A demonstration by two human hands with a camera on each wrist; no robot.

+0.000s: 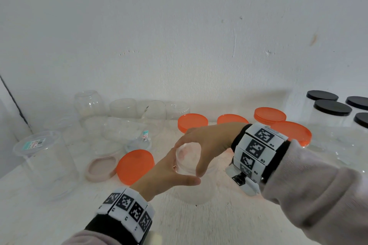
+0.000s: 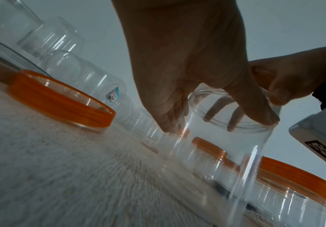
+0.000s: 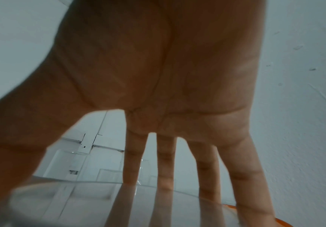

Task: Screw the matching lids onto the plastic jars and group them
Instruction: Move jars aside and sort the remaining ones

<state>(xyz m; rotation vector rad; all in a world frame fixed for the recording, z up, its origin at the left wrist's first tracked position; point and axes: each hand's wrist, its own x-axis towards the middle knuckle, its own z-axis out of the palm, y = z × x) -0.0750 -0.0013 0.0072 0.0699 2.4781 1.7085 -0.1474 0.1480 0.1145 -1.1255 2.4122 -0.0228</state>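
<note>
While the white wall (image 1: 179,26) eats up the whole top half of the head view, the pale counter (image 1: 199,223) runs across the bottom with everything sitting on it. Over at the left of the frame there's a messy bunch of clear lidless jars (image 1: 123,125), some upright and some on their sides, and a taller clear tub (image 1: 45,163) with a label on top at the far left. At the right edge, a group of clear jars with black lids (image 1: 331,107) stands together, lids already on. Across the middle sit several jars with orange lids (image 1: 290,133), plus one loose orange lid (image 1: 135,165) lying flat in the lower-left middle, right beside a beige lid (image 1: 101,167) that's also lying flat.

Dead center is the clear jar (image 1: 191,165) being handled, upright on the counter and open at the top. The right hand (image 1: 209,141) comes in from the right and reaches over the mouth, fingers (image 3: 165,161) spread apart and pointing down around the rim, thumb on the near side, so it's gripping the jar by its neck. The left hand (image 1: 169,173) is pressed against the jar's left side, thumb stretched along the front, fingers wrapping round the back as far as the left wrist view shows. Both wrists wear bands with black-and-white marker squares.
</note>
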